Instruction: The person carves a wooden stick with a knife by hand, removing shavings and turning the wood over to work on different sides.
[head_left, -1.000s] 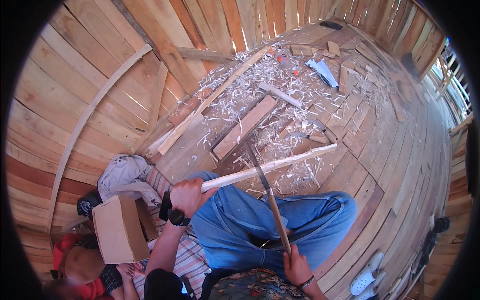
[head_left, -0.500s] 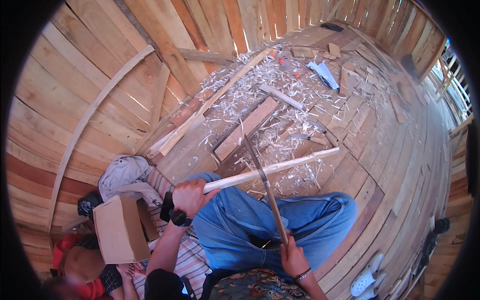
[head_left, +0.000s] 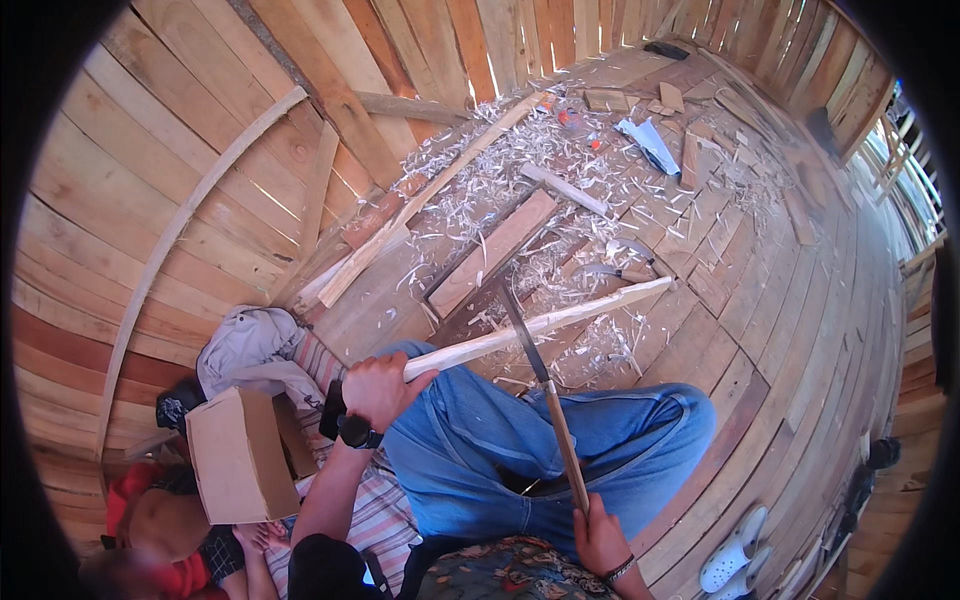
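My left hand (head_left: 378, 390) is wrapped round the near end of a pale, peeled wooden stick (head_left: 590, 312). The stick slants away to the right above my knees, and its far end is by the floorboards. In my right hand (head_left: 600, 540), held low near my lap, is the wooden handle of a long-handled knife (head_left: 526, 338). Its dark blade crosses the stick near the middle; whether the edge bites into the wood I cannot tell. Beyond the stick, curved-blade knives (head_left: 600, 270) lie among wood shavings (head_left: 480, 165).
A reddish plank (head_left: 492, 255) and a long pole (head_left: 420, 205) lie ahead. On the left stand a cardboard box (head_left: 230, 450) and a grey cloth (head_left: 250, 350), with another person (head_left: 165, 525) beside them. Pale clogs (head_left: 735, 550) sit at lower right. Plank walls (head_left: 150, 200) enclose the floor.
My right hand has drawn the knife back toward me and slightly right. The stick's far end has dipped a little nearer; my left hand still grips it.
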